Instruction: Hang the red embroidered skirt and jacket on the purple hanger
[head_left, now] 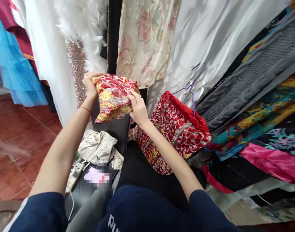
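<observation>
My left hand (pixel 90 84) grips the upper left corner of a red garment (pixel 113 95) embroidered in gold and silver, with the fingers behind the cloth. At its right edge my right hand (pixel 138 109) pinches the same cloth, thumb below and fingers over the front. The piece is held up, bunched or folded, in front of me. Across my lap lies a red skirt (pixel 178 129) with a gathered waistband and silver and gold embroidery. A purple hanger (pixel 193 93) stands at its waist. Whether the two red pieces are joined is hidden behind my right arm.
Hanging clothes surround me: a floral cream cloth (pixel 147 42), white feathers (pixel 83 29), a blue ruffled skirt (pixel 19 71) and a grey knit (pixel 254 61). A dotted cloth (pixel 96 146), a phone (pixel 96 176) and a power strip (pixel 75 174) lie beside my leg on the left.
</observation>
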A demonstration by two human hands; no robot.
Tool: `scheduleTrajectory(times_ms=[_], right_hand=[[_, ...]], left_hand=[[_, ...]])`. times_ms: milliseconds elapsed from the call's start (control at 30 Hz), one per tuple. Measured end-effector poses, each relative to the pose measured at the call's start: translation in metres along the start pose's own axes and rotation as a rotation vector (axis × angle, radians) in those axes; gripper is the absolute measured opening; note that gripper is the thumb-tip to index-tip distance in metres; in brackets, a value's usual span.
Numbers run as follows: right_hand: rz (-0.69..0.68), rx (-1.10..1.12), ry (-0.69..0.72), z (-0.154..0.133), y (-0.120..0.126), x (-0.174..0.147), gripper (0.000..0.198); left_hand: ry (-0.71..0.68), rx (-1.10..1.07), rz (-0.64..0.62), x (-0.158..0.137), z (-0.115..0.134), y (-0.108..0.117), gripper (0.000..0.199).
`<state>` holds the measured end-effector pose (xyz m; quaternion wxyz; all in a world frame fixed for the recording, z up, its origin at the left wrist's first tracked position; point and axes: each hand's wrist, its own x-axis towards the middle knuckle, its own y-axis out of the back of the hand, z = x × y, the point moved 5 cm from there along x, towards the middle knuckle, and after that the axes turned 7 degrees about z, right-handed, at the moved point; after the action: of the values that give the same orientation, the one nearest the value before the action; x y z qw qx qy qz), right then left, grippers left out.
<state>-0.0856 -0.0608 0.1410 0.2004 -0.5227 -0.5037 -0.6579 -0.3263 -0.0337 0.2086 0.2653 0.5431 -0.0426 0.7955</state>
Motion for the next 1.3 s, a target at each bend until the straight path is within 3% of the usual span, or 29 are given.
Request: scheduleTrajectory(times_ms=[67, 100, 167, 233, 300, 367, 500, 633, 733, 900, 1000, 1133, 1300], right_hand=[[-0.030, -0.063, 0.073, -0.021, -0.021, -0.004, 0.042], [-0.047, -0.082, 0.104, -0.029, -0.031, -0.010, 0.039], [-0.112, -0.093, 0.165, -0.036, -0.052, -0.027, 0.033], [-0.205, -0.085, 0.216, -0.035, -0.075, -0.048, 0.029], [-0.285, -0.070, 0.251, -0.030, -0.095, -0.068, 0.028], [-0.337, -0.059, 0.259, -0.026, -0.110, -0.082, 0.027], [-0.424, -0.066, 0.272, -0.028, -0.118, -0.094, 0.033], [-0.440, 0.004, 0.369, -0.040, -0.086, -0.091, 0.049], [-0.319, 0.013, 0.315, -0.032, -0.043, -0.091, 0.041], [0.117, -0.226, -0.210, 0.045, 0.046, -0.121, 0.019], [0.261, -0.333, -0.426, 0.103, 0.093, -0.152, 0.015], [0.220, -0.350, -0.458, 0.164, 0.132, -0.173, 0.017], [0.020, -0.358, -0.389, 0.217, 0.152, -0.175, 0.018]], left_hand=[[-0.048, 0.050, 0.039, -0.003, -0.020, 0.041, 0.054], [-0.099, 0.092, -0.002, -0.008, -0.027, 0.057, 0.051], [-0.228, 0.180, -0.208, -0.027, -0.038, 0.077, 0.038], [-0.329, 0.237, -0.492, -0.056, -0.047, 0.082, 0.025], [-0.387, 0.268, -0.683, -0.084, -0.055, 0.079, 0.030], [-0.416, 0.301, -0.721, -0.102, -0.058, 0.072, 0.035], [-0.422, 0.359, -0.556, -0.104, -0.045, 0.055, 0.023], [-0.434, 0.361, -0.376, -0.089, -0.005, 0.030, 0.020], [-0.451, 0.317, -0.323, -0.087, 0.032, 0.000, 0.019], [-0.462, 0.205, -0.341, -0.103, 0.091, -0.067, 0.017], [-0.435, 0.122, -0.402, -0.115, 0.120, -0.113, 0.020], [-0.312, 0.010, -0.383, -0.118, 0.139, -0.170, 0.033], [-0.129, -0.082, -0.260, -0.096, 0.136, -0.216, 0.051]])
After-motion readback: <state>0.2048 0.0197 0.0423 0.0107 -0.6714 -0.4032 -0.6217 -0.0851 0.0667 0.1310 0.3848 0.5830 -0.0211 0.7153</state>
